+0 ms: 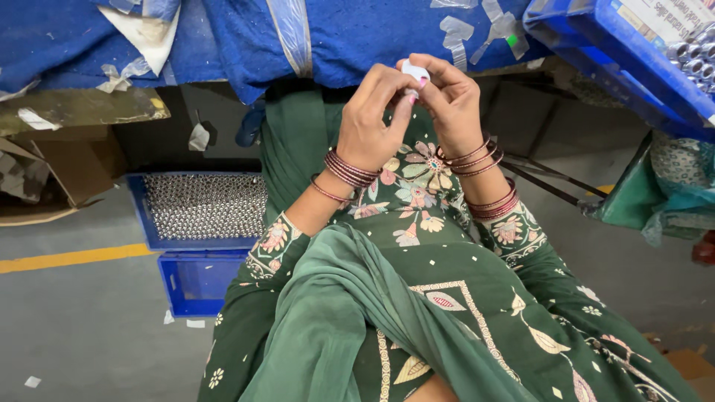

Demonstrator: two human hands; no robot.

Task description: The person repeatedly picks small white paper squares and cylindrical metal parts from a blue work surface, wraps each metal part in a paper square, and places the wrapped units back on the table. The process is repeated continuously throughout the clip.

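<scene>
A person sits and looks down at their own lap, both hands raised close together in front of the chest, just under the edge of a worktable covered with blue cloth (pixel 357 37). The left hand (pixel 370 119) and the right hand (pixel 449 100) meet at the fingertips and together pinch a small white piece (pixel 414 72). Fingers of both hands curl in around it, thumbs pressed toward each other. Only a rounded white bit shows above the fingers; the rest is hidden, so its long axis and the way it points cannot be told. It sits at the top of the two hands, touching the fingertips of each and very close to the cloth edge above.

Both wrists carry stacks of dark red bangles (pixel 348 170). The forearms come up out of a dark green dress (pixel 417 216) printed with flowers, and a plain green scarf (pixel 335 313) drapes across the lap.

To the person's left, on the grey floor (pixel 89 327), stands a blue crate (pixel 201 216) filled with small shiny metal parts, with a second blue crate (pixel 195 281) under it. A yellow line (pixel 71 257) runs along the floor beside them. A worn cardboard box (pixel 45 179) lies further left. At the upper right, a blue tray (pixel 625 59) juts over the table edge and holds round metal parts (pixel 696 52). Below it hangs a green bag (pixel 655 190).

The hands have little room above, with the table edge close overhead; there is open space below them down to the lap and between the knees and the crates.
</scene>
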